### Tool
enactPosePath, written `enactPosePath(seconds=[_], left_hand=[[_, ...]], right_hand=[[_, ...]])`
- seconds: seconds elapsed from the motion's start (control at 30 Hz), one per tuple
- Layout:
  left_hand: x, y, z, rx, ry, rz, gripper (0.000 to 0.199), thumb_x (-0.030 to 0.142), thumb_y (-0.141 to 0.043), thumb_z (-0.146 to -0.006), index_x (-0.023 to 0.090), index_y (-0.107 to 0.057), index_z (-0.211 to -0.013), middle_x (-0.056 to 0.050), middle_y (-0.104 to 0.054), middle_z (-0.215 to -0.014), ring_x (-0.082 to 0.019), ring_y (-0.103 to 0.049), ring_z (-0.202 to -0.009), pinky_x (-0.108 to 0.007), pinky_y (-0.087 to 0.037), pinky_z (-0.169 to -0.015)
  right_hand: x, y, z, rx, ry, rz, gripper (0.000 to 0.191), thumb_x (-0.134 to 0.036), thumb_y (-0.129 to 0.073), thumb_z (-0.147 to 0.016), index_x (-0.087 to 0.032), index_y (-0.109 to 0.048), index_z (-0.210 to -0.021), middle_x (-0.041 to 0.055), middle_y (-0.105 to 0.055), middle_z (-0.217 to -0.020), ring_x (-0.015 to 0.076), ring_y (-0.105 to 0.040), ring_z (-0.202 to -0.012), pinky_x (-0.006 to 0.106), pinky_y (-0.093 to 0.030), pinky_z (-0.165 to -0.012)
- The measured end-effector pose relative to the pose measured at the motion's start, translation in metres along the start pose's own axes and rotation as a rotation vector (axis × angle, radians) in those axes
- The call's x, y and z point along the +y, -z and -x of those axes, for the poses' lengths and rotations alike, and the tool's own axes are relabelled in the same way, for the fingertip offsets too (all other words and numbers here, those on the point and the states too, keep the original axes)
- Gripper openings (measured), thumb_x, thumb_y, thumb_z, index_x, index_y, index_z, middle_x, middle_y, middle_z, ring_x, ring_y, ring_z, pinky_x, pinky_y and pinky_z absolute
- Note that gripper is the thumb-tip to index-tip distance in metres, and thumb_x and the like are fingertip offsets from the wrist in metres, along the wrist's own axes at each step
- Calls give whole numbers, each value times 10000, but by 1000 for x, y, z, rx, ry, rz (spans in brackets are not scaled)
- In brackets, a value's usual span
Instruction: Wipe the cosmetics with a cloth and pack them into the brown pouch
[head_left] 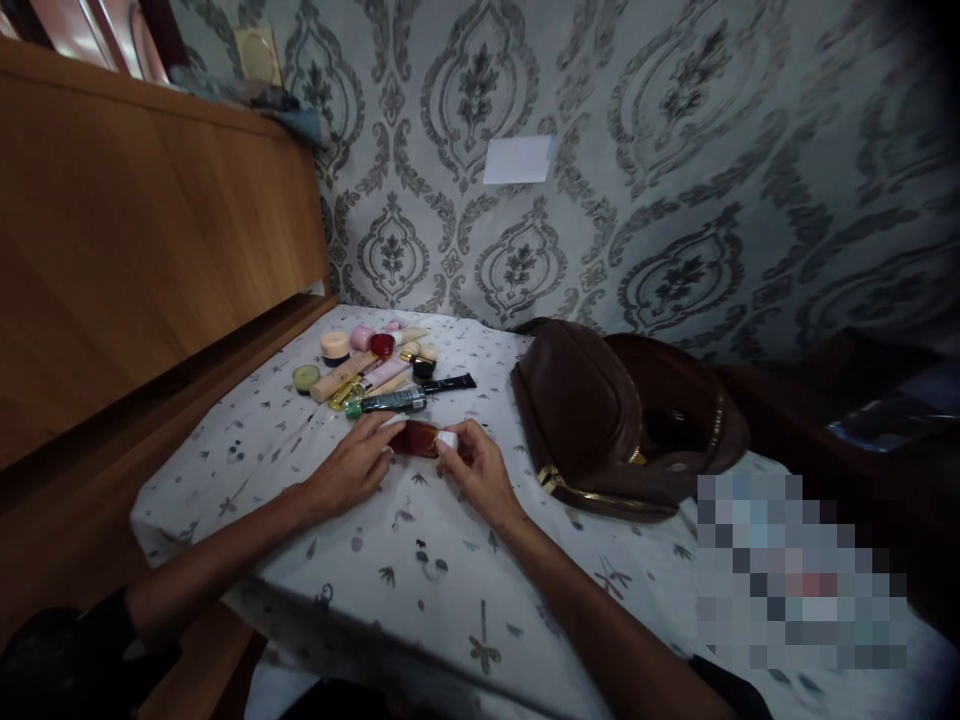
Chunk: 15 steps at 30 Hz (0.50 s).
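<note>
A reddish-brown bottle (417, 439) with a white cap (448, 440) lies sideways between my two hands, just above or on the patterned white cloth. My left hand (358, 462) has its fingers closed on the bottle's left end. On the right, my right hand (477, 468) pinches the white cap between thumb and fingers. Right behind the bottle is a dark green tube (394, 401) with a green cap. Beyond it sit several cosmetics, among them a black tube (454, 383), a beige-lidded jar (334, 347), a green jar (306, 378) and a red round item (382, 345).
An open brown bag (577, 410) with a gold zipper stands to the right on the cloth (300, 610). A wooden cabinet (165, 200) borders the left side. Patterned wallpaper rises behind, with a white card (519, 160) on it. A blurred patch covers the lower right.
</note>
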<state>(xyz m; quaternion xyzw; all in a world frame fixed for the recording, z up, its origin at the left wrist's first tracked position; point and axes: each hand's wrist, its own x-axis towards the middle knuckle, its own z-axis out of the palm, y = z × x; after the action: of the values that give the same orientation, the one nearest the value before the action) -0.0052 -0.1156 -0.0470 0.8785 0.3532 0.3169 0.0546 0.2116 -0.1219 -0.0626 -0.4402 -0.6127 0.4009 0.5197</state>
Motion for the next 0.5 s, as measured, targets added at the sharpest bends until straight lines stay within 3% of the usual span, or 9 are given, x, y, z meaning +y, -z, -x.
enactPosePath(seconds=[0.13, 0.23, 0.5], left_hand=[[19, -1, -10, -107, -145, -2, 555, 189, -484, -944, 162, -330, -1476, -190, -453, -1427, -287, -426, -1350, -463, -433, -1104], [21, -4, -20, -175, -221, -68, 622, 265, -577, -927, 158, -314, -1481, -204, -446, -1434, -318, -403, -1363, -486, -437, -1089], [-23, -8, -26, -236, -52, -92, 600, 377, -641, -898, 208, -406, -1423, -151, -505, -1361, -285, -525, -1238, -419, -500, -991]], right_hand=[[-2, -1, 2, -20, 60, 44, 201, -398, -613, -838, -213, -543, -875, -2, -593, -770, 159, -558, -681, 278, -457, -624], [-2, -1, 3, -32, 88, 77, 175, -378, -604, -836, -218, -536, -857, -16, -560, -735, 158, -530, -668, 276, -440, -619], [0, 0, 4, -23, 53, 89, 249, -453, -574, -883, -218, -512, -832, -29, -564, -673, 148, -540, -616, 268, -432, -604]])
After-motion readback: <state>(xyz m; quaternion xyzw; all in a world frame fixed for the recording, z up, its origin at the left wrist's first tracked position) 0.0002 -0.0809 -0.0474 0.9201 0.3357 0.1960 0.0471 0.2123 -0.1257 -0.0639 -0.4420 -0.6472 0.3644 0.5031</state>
